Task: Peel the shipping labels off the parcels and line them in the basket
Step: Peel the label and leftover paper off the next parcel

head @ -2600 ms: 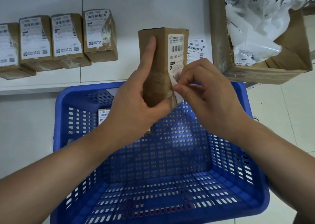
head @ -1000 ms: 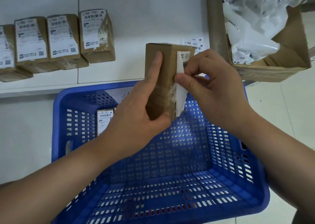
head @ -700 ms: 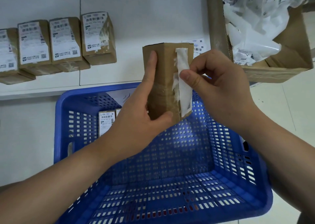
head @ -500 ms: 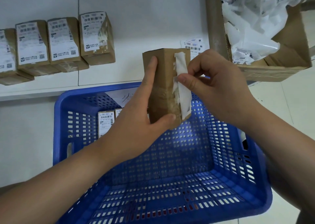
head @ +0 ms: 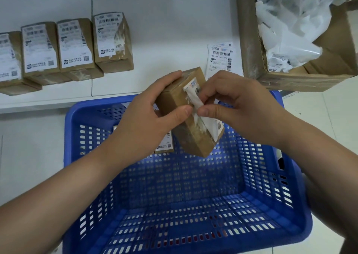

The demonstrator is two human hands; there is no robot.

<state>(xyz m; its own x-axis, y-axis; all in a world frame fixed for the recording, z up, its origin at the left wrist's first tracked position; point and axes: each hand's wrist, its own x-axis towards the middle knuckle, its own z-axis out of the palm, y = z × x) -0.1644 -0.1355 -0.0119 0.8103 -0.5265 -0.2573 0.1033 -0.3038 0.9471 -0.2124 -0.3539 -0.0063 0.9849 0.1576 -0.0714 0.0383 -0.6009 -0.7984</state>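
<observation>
Above the blue basket my left hand grips a brown cardboard parcel, tilted with its far end up and to the left. My right hand pinches the white shipping label, which is curled and partly lifted off the parcel's right face. White paper residue shows where the label has come away. Inside the basket, against its far wall, stand parcels with labels, mostly hidden behind my left hand.
Several labelled brown parcels stand in a row on the white shelf at the upper left. A loose label lies on the shelf near an open cardboard box full of crumpled white paper at the upper right.
The parcel has tipped from upright to slanted and dropped lower over the basket. The label has peeled further off the right face, and my right thumb now pinches it mid-length.
</observation>
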